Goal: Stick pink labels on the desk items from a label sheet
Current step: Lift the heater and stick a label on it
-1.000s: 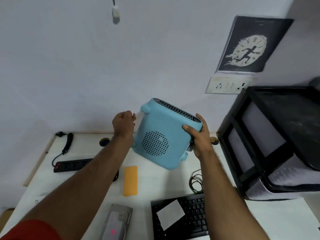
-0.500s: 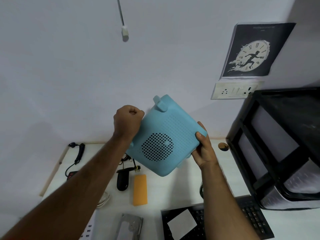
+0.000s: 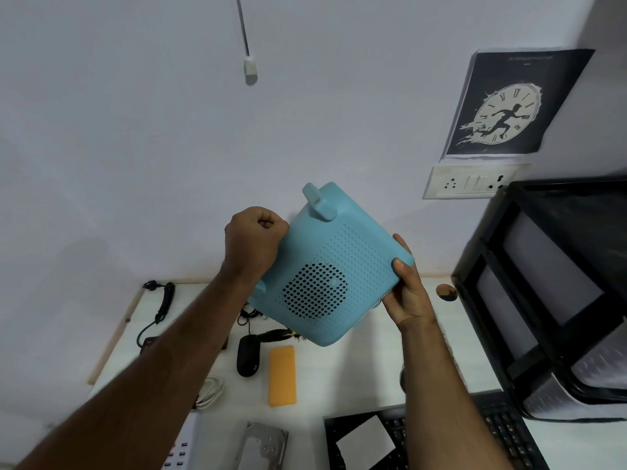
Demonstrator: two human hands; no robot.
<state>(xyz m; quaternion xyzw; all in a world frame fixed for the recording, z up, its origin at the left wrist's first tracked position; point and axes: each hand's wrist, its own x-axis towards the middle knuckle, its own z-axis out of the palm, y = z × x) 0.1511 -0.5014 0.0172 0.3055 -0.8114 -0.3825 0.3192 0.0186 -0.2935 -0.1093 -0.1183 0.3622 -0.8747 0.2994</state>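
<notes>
**A:** Where do we find the blue device?

**B:** We see the blue perforated device [image 3: 325, 269] raised above the counter [image 3: 356, 361], tilted, its round grille facing us, in front of the pale wall. Our right hand [image 3: 405, 286] grips its corner at 3 o'clock, thumb on the face, fingers wrapped behind. Our left hand [image 3: 254, 239] sits at its 9 o'clock edge, fingers curled tight like a fist; we cannot tell whether they hold the edge or only press against it.

**A:** And what lies below it?

**B:** At 6 o'clock of the device, on the counter, we see an orange flat block [image 3: 282, 376] with a black mouse [image 3: 248, 359] just beside it at 9 o'clock. A black keyboard [image 3: 502, 432] carrying a white paper sheet [image 3: 364, 440] lies near the bottom edge, at 5 o'clock. A black shelf unit [image 3: 556, 300] stands at 3 o'clock.
</notes>
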